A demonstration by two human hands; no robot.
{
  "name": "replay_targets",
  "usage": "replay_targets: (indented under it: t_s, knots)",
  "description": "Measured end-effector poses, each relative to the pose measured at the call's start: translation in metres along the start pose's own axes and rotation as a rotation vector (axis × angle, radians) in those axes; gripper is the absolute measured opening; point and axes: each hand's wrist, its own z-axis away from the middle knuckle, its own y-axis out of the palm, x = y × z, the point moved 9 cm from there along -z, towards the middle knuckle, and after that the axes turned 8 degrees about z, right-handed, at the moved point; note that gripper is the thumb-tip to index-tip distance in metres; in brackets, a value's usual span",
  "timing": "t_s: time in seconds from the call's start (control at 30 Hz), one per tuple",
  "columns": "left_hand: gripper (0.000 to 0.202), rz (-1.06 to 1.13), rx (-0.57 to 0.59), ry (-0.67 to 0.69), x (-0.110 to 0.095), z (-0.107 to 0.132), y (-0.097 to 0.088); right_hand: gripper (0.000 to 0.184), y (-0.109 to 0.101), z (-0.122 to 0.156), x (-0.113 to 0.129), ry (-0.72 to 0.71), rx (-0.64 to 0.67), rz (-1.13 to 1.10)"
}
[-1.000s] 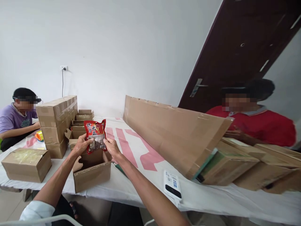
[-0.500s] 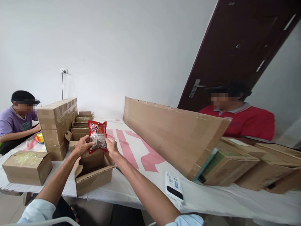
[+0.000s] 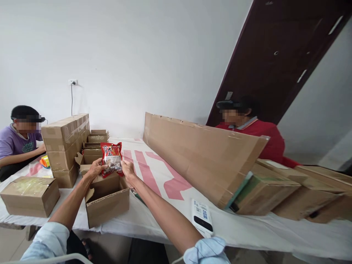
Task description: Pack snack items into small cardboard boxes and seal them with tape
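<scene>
Co-worker in red has shifted left, further behind cardboard panel. Door handle (in full view earlier) now partly hidden.

Red packet marked "大王", print on white device unreadable

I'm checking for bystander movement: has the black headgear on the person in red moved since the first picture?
Yes. The black headgear has moved left in the view, and now overlaps the handle plate on the door.

Fine print on pouch unreadable; door cropped.
</scene>
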Motion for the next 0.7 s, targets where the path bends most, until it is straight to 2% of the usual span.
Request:
replay_targets:
  t_s: [0.27, 0.43, 0.7]
  knots:
    - [0.065, 0.003, -0.032, -0.003, 0.000, -0.001, -0.005, 0.033, 0.002, -0.001, 0.000, 0.001, 0.017, -0.021]
    - [0.066, 0.017, -0.030, 0.022, -0.013, 0.001, 0.000, 0.034, 0.002, 0.000, 0.012, -0.043, 0.027, -0.051]
    - [0.071, 0.071, 0.018, 0.087, -0.037, 0.005, 0.018, 0.037, -0.007, 0.003, 0.040, -0.155, 0.029, -0.083]
